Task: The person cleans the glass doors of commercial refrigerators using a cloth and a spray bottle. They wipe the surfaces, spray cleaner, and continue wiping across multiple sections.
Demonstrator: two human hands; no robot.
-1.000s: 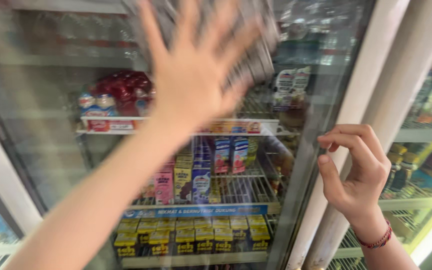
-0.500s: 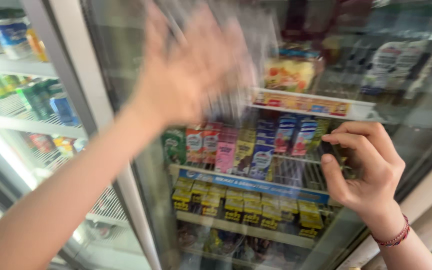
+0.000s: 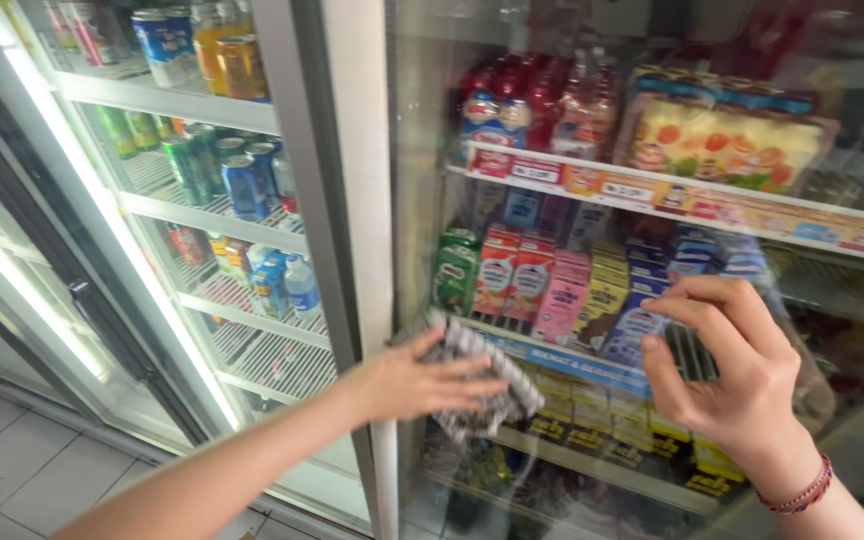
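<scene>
My left hand (image 3: pixel 420 378) presses a grey patterned cloth (image 3: pixel 487 385) flat against the lower part of a fridge's glass door (image 3: pixel 592 300). The cloth pokes out above and to the right of my fingers. My right hand (image 3: pixel 727 365) hovers to the right of it in front of the same glass, fingers curled, thumb and forefinger pinched together; whether it holds anything is unclear. A beaded bracelet (image 3: pixel 800 493) circles that wrist. Behind the glass stand rows of small drink cartons (image 3: pixel 552 285).
The door's pale frame (image 3: pixel 357 200) runs down the middle. Left of it another fridge holds drink cans (image 3: pixel 242 180) and bottles on wire shelves. Red bottles (image 3: pixel 512 100) and packaged food (image 3: pixel 727 140) fill the upper shelf. Tiled floor (image 3: pixel 2 460) lies at lower left.
My left hand has swept the cloth from high on the glass down to the lower part. The view has swung left, bringing the neighbouring fridge into sight. My right hand keeps its curled pose.
</scene>
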